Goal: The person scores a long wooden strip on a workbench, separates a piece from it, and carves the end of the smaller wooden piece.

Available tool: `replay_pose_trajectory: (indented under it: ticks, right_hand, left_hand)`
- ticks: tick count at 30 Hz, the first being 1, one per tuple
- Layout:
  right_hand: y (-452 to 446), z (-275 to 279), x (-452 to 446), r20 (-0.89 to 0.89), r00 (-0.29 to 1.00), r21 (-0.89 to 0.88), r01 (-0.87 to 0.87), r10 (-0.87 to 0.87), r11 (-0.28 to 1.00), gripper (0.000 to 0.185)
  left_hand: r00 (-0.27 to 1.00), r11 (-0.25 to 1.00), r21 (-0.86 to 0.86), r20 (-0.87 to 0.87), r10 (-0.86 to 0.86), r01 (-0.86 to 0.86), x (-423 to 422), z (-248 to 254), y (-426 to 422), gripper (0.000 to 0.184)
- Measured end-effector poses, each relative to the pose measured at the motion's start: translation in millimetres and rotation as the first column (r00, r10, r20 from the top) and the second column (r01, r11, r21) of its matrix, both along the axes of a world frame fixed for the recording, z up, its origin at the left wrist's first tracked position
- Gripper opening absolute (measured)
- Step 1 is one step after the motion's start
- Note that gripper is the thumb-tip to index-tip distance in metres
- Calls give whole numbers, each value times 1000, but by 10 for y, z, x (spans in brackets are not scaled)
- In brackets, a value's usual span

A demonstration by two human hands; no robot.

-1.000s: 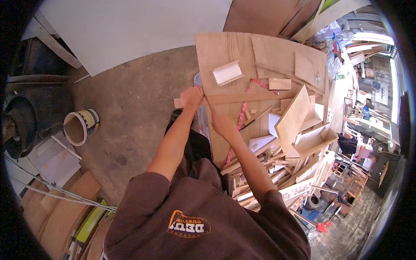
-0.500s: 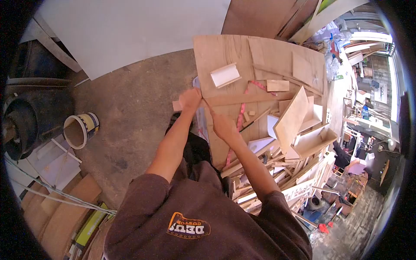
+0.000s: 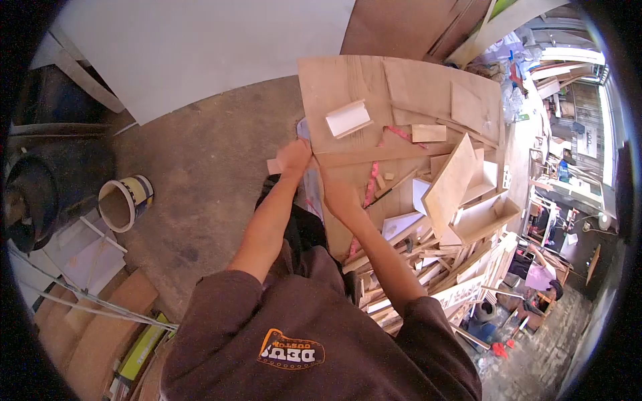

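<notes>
A long wooden strip [image 3: 361,156] lies across the plywood board [image 3: 341,80] near its left edge. My left hand [image 3: 294,158] is closed around the strip's near end, and a short stub of it sticks out to the left of the fist. My right hand [image 3: 341,199] is just below and right of it, fingers curled and the index finger reaching up to the strip. Whatever it grips is too small to make out. Right of my hands lie a pink tape measure [image 3: 372,180], a dark pencil-like stick [image 3: 381,196] and small wood blocks [image 3: 388,176].
A small white-lined wooden tray [image 3: 348,119] and a flat wood piece [image 3: 429,133] sit on the board. To the right are a leaning panel [image 3: 448,184], an open wooden box [image 3: 487,217] and piled offcuts. A bucket [image 3: 125,204] stands on the floor at left. Another person [image 3: 538,271] is at far right.
My right hand has shifted slightly left, its index finger still by the strip. My left hand stays around the strip. The person at far right has changed posture.
</notes>
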State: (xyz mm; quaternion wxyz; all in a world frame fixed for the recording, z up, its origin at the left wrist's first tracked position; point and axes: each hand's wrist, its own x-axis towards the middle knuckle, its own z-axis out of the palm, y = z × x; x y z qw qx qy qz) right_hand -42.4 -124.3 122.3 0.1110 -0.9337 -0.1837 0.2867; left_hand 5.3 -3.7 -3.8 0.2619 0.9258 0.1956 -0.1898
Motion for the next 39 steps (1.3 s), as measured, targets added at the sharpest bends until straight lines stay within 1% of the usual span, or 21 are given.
replay_pose_trajectory:
  ticks: [3, 5, 7, 9, 11, 12, 13, 15, 18, 20, 21, 22, 24, 26, 30, 32, 33, 35, 36, 38, 39]
  right_hand:
    - [33, 80, 43, -84, 995, -232, -68, 49, 970, 50]
    - [-83, -297, 24, 162, 985, 57, -75, 65, 996, 47]
    - [-86, -915, 235, 239, 966, 115, -127, 97, 985, 45]
    - [73, -991, 418, 321, 938, 166, -195, 135, 967, 43]
    - [102, -874, 433, 5, 998, 10, -66, 66, 998, 28]
    - [62, -785, 385, 4, 998, 0, -67, 67, 998, 28]
    - [32, -706, 291, 292, 952, 115, -128, 90, 985, 34]
    - [34, -571, 102, 554, 830, 212, -220, 68, 952, 43]
    - [4, -288, -158, 345, 937, -46, -41, 54, 998, 49]
    - [41, -16, -145, 32, 999, -131, -20, 24, 991, 54]
    - [50, 5, -119, 33, 999, -129, -19, 23, 991, 54]
    - [57, 14, -85, -58, 998, -221, -33, 20, 975, 52]
    - [-3, -269, -35, -151, 988, -311, -55, 8, 949, 51]
    - [-146, -1052, 22, 224, 973, 117, -76, 48, 990, 48]
    - [100, -1105, 232, 308, 950, 20, -66, 57, 998, 34]
    - [-36, -1042, 227, 487, 868, 185, -205, 92, 961, 46]
    - [2, -897, 214, 490, 866, 186, -215, 99, 959, 46]
    - [94, -361, 61, 76, 997, 72, 30, -35, 997, 49]
    - [51, -247, -65, 78, 996, 66, 39, -45, 997, 49]
    - [-13, -81, -223, 251, 961, -99, -96, 118, 991, 51]
    - [12, 33, -188, 255, 960, -101, -92, 115, 991, 51]
  left_hand:
    - [1000, 1000, 5, -18, -21, 22, 47, -60, 23, 45]
    - [1000, 1000, -17, -6, -7, 7, 18, 44, 28, 46]
    - [1000, 1000, -8, -19, -2, 2, 14, 33, 36, 46]
    - [999, 1000, -1, -27, 16, -16, 18, -4, 86, 46]
    - [997, 998, -41, 62, -40, 42, -42, -23, 53, 46]
    - [997, 998, -51, 62, -38, 42, -37, -44, 12, 46]
    - [999, 999, -35, 32, -28, 30, 7, -74, 5, 46]
    - [1000, 1000, -13, 0, -17, 17, 41, -144, 39, 46]
    - [999, 999, -5, 20, -40, 41, -4, -184, -16, 47]
    - [998, 999, -9, 54, -33, 34, 13, -125, 19, 47]
    - [998, 999, -7, 55, -34, 35, 18, -73, 34, 47]
    - [999, 999, -9, 28, -37, 37, 18, -20, 37, 46]
    - [999, 999, -13, -2, -40, 40, 14, 37, 39, 45]
    - [999, 999, -29, 3, -41, 41, 12, 34, 56, 44]
    - [999, 999, -30, 39, -18, 19, -28, -86, 62, 44]
    - [999, 999, -20, 30, -32, 32, 11, -110, 29, 43]
    - [999, 1000, -17, 32, -22, 22, 30, -93, 50, 43]
    - [1000, 1000, -24, 4, 8, -8, -12, -24, 36, 43]
    - [1000, 1000, -30, 7, -1, 1, -29, -23, 15, 43]
    - [995, 999, -38, 98, -26, 30, -29, -69, 25, 44]
    - [994, 999, -40, 102, -29, 34, -15, -95, 19, 44]
